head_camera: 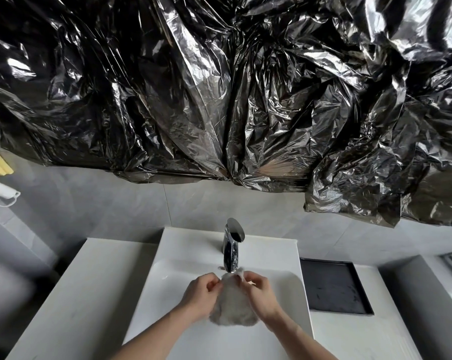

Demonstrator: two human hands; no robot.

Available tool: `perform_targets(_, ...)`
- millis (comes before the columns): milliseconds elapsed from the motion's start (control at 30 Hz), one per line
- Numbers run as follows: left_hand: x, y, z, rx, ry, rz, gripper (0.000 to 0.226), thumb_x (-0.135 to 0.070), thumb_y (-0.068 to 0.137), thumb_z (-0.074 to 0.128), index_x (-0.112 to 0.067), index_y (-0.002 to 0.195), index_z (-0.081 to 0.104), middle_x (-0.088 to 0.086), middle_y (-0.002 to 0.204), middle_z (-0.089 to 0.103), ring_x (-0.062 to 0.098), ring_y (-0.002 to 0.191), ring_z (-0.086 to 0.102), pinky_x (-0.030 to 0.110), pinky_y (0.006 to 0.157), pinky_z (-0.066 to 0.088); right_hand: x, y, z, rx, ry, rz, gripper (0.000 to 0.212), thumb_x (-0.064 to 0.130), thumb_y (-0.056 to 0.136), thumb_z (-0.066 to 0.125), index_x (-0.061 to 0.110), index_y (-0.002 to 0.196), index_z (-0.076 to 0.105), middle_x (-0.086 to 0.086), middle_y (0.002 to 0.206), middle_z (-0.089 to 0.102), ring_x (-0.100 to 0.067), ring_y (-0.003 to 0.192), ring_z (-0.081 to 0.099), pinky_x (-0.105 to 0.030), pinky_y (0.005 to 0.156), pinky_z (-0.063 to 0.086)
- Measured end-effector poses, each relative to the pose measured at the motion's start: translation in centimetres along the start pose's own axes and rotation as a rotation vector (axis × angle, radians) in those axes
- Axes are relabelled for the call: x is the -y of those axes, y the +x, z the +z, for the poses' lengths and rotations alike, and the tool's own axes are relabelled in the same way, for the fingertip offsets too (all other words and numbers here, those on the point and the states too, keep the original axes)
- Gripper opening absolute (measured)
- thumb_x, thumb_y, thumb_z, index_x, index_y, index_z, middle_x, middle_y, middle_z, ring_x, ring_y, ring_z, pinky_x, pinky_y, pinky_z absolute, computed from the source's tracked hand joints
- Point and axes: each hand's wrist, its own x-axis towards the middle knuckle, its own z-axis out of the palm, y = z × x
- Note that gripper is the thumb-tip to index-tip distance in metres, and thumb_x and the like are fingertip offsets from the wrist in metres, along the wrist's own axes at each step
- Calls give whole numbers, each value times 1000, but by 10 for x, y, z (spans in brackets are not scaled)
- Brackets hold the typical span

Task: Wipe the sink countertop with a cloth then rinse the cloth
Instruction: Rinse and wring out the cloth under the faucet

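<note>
Both hands — left hand (201, 294), right hand (260, 292) — pinch the grey cloth (232, 305) under the faucet (232, 245); water unclear.

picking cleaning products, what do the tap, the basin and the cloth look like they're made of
Tap: polished metal, likely chrome-plated, given its mirror-like dark reflections.
Basin: smooth glossy white, probably ceramic or a solid-surface resin; soft highlights along the rim.
Cloth: grey, fuzzy, matte fabric, possibly microfibre, bunched between the left hand and right hand.
</note>
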Motion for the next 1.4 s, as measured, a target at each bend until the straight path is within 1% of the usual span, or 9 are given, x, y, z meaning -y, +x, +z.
perform_targets(100, -9, -3, 2, 5, -94, -36, 29, -38, 100, 54, -22, 76, 51, -8, 62, 53, 10, 62, 46, 31, 63, 38, -13, 2, -5, -17, -11, 31, 7, 12, 95, 69, 6, 96, 73, -1, 70, 71, -14, 60, 62, -23, 59, 50)
perform_targets(233, -27, -4, 12, -22, -247, 22, 19, -23, 103, 53, -20, 85, 54, -14, 63, 60, 4, 60, 50, 25, 65, 42, -27, 4, 1, 30, -124, 83, 33, 13, 77, 82, 8, 99, 60, -2, 85, 67, -7, 60, 62, -28, 56, 50)
perform_targets(400, -32, 6, 7, -115, -278, 33, 10, -18, 90, 66, -26, 94, 61, -6, 87, 73, 9, 72, 67, 28, 72, 56, -25, 7, 6, 117, -230, 100, 16, 29, 92, 70, 14, 87, 69, -6, 71, 70, -19, 54, 58, -24, 39, 47)
perform_targets(567, -13, 9, -9, -172, -146, -17, 23, -42, 74, 78, -34, 92, 66, -7, 85, 71, 12, 74, 67, 26, 65, 52, -19, 17, 5, 60, -300, -16, 34, 23, 93, 67, 23, 59, 61, 11, 55, 57, -4, 54, 48, -22, 54, 41)
perform_targets(800, 1, 8, -23, -153, 10, -7, 19, -28, 79, 76, -41, 88, 65, -13, 93, 69, 6, 79, 66, 29, 78, 56, -22, 21, 1, 16, -301, -71, 9, 14, 79, 65, 19, 73, 64, 8, 57, 61, -9, 55, 52, -24, 56, 45)
perform_targets(1033, -51, 2, -48, -321, 112, 344, 55, -2, 84, 58, -36, 127, 59, -20, 128, 52, 0, 117, 53, 20, 103, 42, -16, 21, 8, 13, -385, -133, 9, 14, 85, 57, 16, 78, 63, 7, 65, 62, -2, 60, 48, -18, 62, 44)
perform_targets(1200, -98, 0, -56, -142, 410, 577, 82, -1, 78, 48, -32, 154, 40, -19, 162, 28, 1, 146, 26, 16, 119, 17, -1, 13, 8, 41, -455, -147, 30, 6, 87, 59, 25, 66, 49, 22, 53, 51, 0, 54, 46, -12, 56, 35)
perform_targets(1300, -98, 2, -56, -84, 516, 589, 86, -1, 76, 46, -31, 156, 39, -17, 164, 28, 8, 150, 27, 27, 123, 20, 0, 8, 2, 55, -463, -143, 9, 12, 84, 59, 16, 77, 62, 18, 60, 54, -1, 58, 47, -19, 60, 41)
perform_targets(1400, -99, 2, -57, -30, 619, 587, 82, -6, 76, 47, -33, 153, 43, -17, 163, 31, 10, 150, 26, 33, 122, 22, 3, 2, -2, 79, -435, -136, 13, 22, 88, 57, 18, 82, 68, 16, 64, 61, 1, 58, 50, -20, 62, 45)
